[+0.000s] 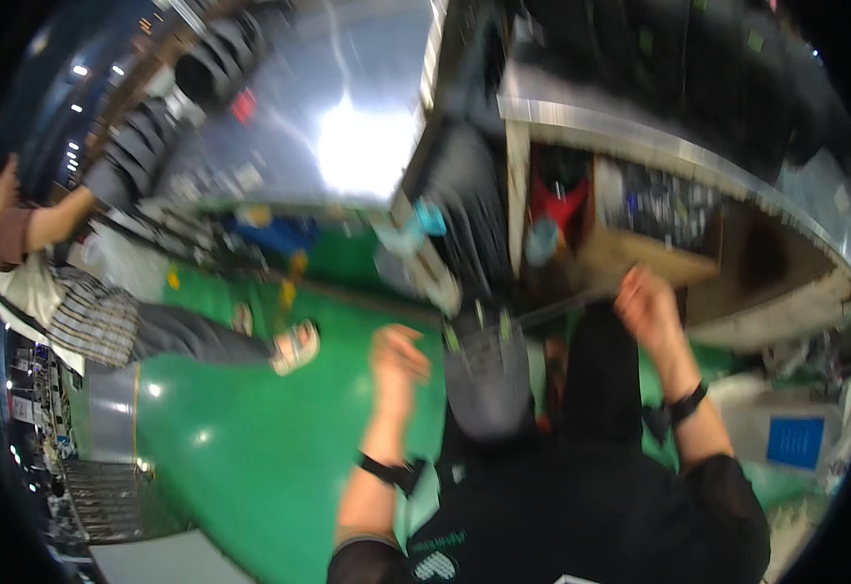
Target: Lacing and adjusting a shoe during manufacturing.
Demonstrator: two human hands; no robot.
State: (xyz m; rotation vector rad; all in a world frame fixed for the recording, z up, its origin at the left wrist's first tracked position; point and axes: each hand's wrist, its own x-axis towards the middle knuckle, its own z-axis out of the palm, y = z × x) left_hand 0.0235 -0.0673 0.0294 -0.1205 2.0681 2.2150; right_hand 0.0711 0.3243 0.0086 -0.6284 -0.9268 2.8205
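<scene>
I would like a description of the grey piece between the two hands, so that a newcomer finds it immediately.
Start at the green floor, then go right to the black clothing at the bottom. Above it, between the left hand and the right hand and nearer the left, is the grey piece. Its paler grey and rounded lower end set it apart from that clothing.

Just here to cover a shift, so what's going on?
The person in black has both bare hands apart: the left hand beside a grey object, the right hand near a tan board under the bench. Blur hides whether either holds anything. A co-worker with striped cloth at the waist is to the left, near a metal table.
</scene>
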